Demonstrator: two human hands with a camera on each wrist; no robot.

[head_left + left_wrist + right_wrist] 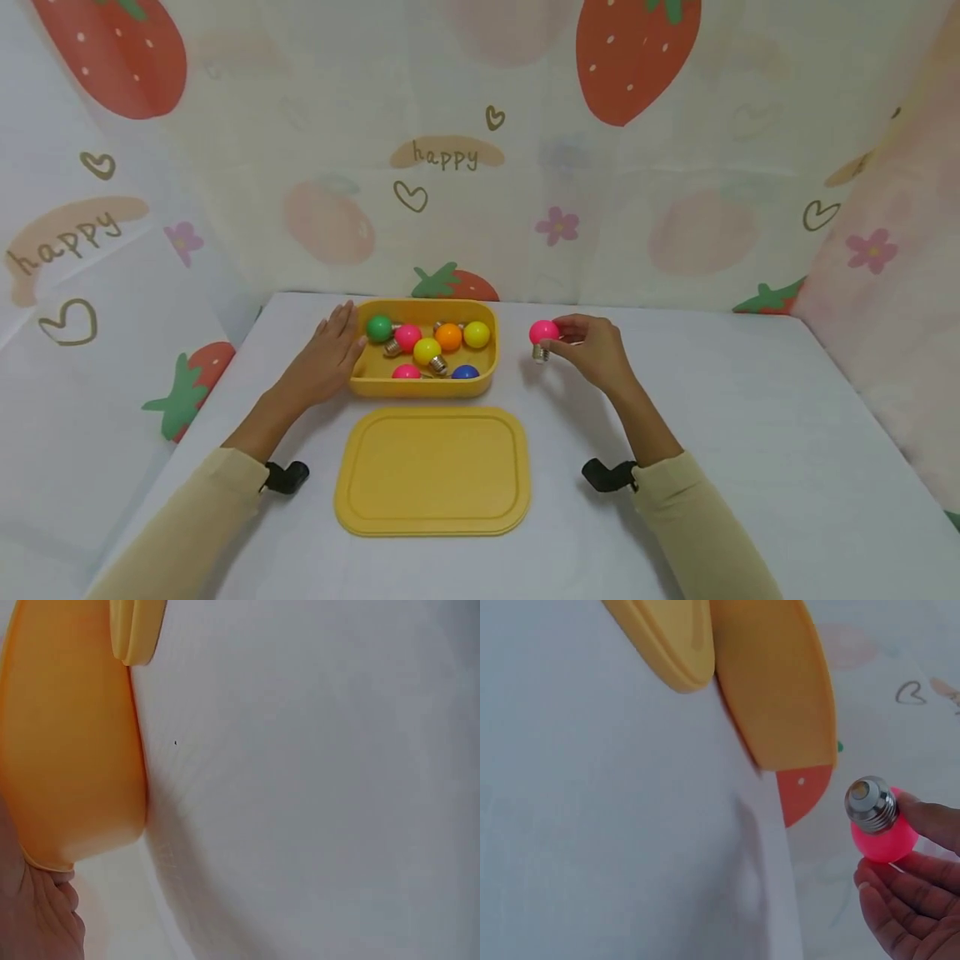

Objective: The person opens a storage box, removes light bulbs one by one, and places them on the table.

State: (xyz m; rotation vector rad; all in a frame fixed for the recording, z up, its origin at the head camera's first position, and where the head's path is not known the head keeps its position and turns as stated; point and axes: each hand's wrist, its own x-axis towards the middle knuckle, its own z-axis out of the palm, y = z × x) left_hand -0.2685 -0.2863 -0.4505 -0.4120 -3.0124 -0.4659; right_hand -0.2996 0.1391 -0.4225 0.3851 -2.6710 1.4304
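The right hand pinches a pink bulb just above the tabletop, right of the yellow box — the left hand, fingers straight, rests against the box's left wall.

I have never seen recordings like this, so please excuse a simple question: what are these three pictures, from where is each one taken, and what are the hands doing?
There is no machine: a person works with two bare hands and wears three cameras. The large picture comes from a camera on the head and looks down at a white table. The two smaller pictures come from cameras on the wrists.

On the table stands a yellow box with small coloured bulbs inside. Its lid lies flat in front of it. The left hand rests against the left end of the box. The right hand pinches a pink bulb to the right of the box; the right wrist view shows its metal screw base.
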